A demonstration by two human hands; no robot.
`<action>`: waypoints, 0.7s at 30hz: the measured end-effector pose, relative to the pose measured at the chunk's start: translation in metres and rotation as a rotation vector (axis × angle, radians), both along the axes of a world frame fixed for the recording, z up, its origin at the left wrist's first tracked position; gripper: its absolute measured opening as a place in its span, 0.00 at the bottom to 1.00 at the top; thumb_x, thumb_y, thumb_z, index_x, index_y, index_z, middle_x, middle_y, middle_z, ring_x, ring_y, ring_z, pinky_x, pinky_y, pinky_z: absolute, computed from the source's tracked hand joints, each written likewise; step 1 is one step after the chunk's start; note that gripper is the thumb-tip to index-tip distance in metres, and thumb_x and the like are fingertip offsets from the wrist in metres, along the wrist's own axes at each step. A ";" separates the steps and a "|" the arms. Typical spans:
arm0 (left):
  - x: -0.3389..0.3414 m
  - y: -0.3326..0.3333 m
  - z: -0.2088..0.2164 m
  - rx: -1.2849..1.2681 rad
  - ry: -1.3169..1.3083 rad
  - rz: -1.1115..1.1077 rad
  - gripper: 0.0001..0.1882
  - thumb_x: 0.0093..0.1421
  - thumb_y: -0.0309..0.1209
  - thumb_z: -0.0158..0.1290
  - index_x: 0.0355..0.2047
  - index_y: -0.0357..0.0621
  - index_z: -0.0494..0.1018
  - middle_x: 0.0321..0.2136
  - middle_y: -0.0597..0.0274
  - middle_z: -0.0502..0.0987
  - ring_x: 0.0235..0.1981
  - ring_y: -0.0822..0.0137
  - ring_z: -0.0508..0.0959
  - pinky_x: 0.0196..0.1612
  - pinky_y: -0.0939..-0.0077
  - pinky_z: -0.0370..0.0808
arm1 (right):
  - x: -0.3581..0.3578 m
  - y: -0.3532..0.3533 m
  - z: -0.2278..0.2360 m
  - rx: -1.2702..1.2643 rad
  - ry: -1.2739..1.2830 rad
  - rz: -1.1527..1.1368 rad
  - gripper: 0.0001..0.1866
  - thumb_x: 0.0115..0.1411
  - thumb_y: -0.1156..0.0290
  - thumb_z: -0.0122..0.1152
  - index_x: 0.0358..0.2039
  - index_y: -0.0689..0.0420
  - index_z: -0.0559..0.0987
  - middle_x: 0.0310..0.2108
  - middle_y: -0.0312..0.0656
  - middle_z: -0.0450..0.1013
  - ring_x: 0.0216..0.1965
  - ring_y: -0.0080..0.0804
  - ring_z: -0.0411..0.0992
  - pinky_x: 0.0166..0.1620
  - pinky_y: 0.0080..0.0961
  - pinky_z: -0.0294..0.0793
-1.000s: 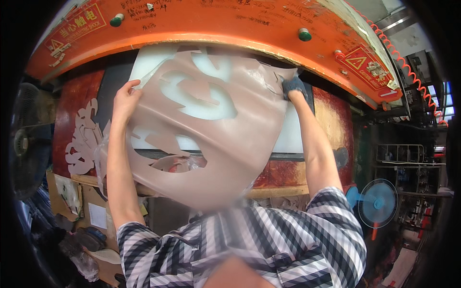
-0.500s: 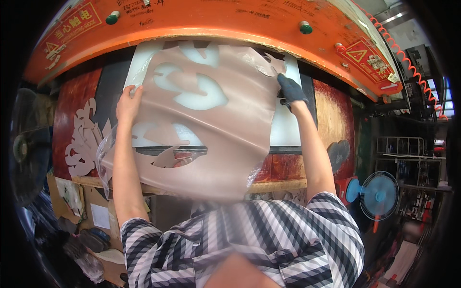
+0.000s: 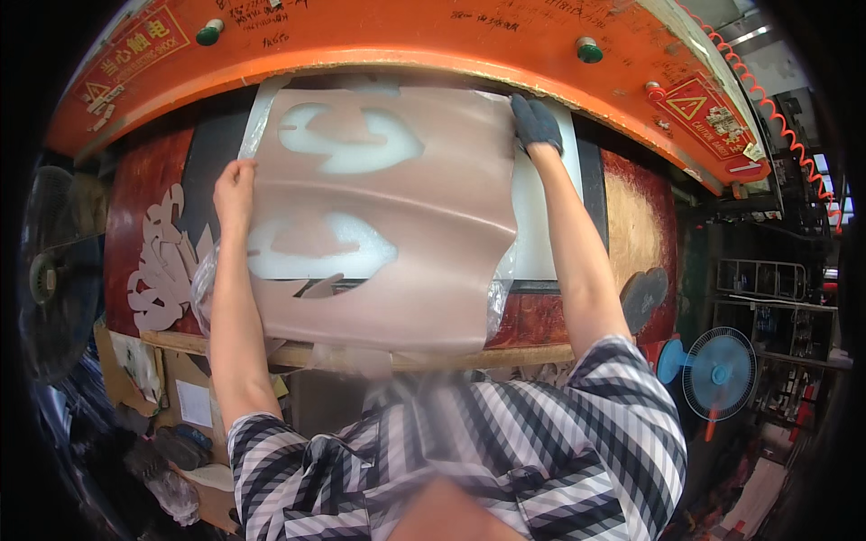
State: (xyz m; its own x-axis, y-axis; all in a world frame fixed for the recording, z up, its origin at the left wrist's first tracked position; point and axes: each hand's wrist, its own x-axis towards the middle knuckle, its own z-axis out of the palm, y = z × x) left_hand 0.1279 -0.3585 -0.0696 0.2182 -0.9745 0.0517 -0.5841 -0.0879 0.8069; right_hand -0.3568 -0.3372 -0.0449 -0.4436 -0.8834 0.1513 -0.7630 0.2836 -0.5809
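A pinkish-brown sheet of leather-like material (image 3: 406,203) with several shoe-part-shaped cut-outs lies spread in front of me. Beneath it, a white cutting board (image 3: 544,225) shows through the holes and along the right side. My left hand (image 3: 234,192), bare, is closed with its fingertips at the sheet's left edge. At the far right corner, my right hand (image 3: 538,124) in a dark glove rests with fingers stretched out over the sheet's edge. Clear plastic film (image 3: 499,298) peeks out below the sheet's right edge. The sheet's near end hangs over the wooden table edge (image 3: 433,361).
An orange machine beam (image 3: 406,41) with green buttons (image 3: 588,50) spans the far side. Cut pieces (image 3: 158,270) are heaped at left. A dark oval pad (image 3: 644,298) sits at right, near a blue fan (image 3: 719,372).
The sheet has been drawn flatter and shifted, its far right corner now lying straighter. My right hand has moved farther away along the right edge; my left hand has shifted slightly left.
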 end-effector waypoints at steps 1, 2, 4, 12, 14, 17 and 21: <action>0.000 -0.001 -0.002 -0.054 -0.081 -0.016 0.16 0.60 0.43 0.49 0.40 0.50 0.78 0.34 0.58 0.81 0.37 0.60 0.80 0.43 0.68 0.73 | 0.000 0.023 0.003 -0.017 -0.609 -0.016 0.21 0.58 0.51 0.56 0.35 0.59 0.77 0.26 0.41 0.72 0.24 0.30 0.71 0.27 0.27 0.69; 0.000 0.002 -0.005 -0.052 -0.167 0.004 0.16 0.59 0.44 0.48 0.40 0.53 0.79 0.35 0.56 0.81 0.38 0.55 0.80 0.43 0.65 0.73 | -0.002 0.047 0.009 0.124 -0.610 -0.062 0.17 0.58 0.54 0.57 0.35 0.57 0.75 0.24 0.36 0.69 0.22 0.23 0.68 0.23 0.21 0.65; -0.002 0.004 -0.009 -0.012 -0.245 0.044 0.16 0.60 0.44 0.47 0.41 0.54 0.78 0.35 0.55 0.81 0.38 0.52 0.79 0.44 0.63 0.74 | 0.004 0.110 0.002 0.104 -0.533 -0.110 0.31 0.55 0.53 0.62 0.53 0.62 0.72 0.27 0.41 0.74 0.23 0.24 0.70 0.25 0.23 0.69; -0.021 0.014 0.013 -0.316 -0.559 -0.006 0.18 0.61 0.44 0.48 0.47 0.52 0.75 0.48 0.57 0.75 0.48 0.54 0.74 0.49 0.63 0.71 | -0.072 0.302 0.035 0.255 0.206 -0.714 0.35 0.51 0.51 0.62 0.53 0.64 0.71 0.49 0.56 0.71 0.50 0.47 0.70 0.53 0.38 0.68; -0.033 0.029 0.031 -0.474 -0.763 -0.005 0.18 0.60 0.42 0.51 0.48 0.50 0.74 0.50 0.57 0.73 0.50 0.54 0.72 0.50 0.63 0.70 | -0.108 0.324 0.044 0.528 0.253 -0.792 0.40 0.48 0.50 0.65 0.56 0.63 0.69 0.53 0.56 0.68 0.55 0.49 0.67 0.56 0.38 0.66; -0.060 0.062 0.063 -0.514 -0.463 -0.371 0.18 0.58 0.38 0.54 0.47 0.47 0.75 0.50 0.51 0.74 0.53 0.51 0.71 0.54 0.61 0.68 | -0.135 0.340 0.012 0.432 0.424 -0.756 0.39 0.45 0.51 0.66 0.54 0.62 0.70 0.52 0.54 0.69 0.54 0.48 0.68 0.56 0.38 0.66; -0.109 0.116 0.069 -0.386 -0.456 -0.756 0.18 0.53 0.36 0.59 0.45 0.47 0.75 0.50 0.56 0.73 0.55 0.53 0.69 0.54 0.60 0.64 | -0.157 0.358 -0.033 0.176 0.606 -0.615 0.39 0.42 0.52 0.68 0.52 0.61 0.71 0.51 0.52 0.70 0.53 0.48 0.69 0.55 0.39 0.67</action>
State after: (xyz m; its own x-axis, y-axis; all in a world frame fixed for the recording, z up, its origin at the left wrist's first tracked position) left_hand 0.0186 -0.2429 -0.0005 -0.5807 -0.7475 0.3227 -0.6424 0.6641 0.3824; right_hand -0.5138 0.0210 -0.0783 -0.7357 -0.5472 0.3992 -0.6085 0.7928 -0.0348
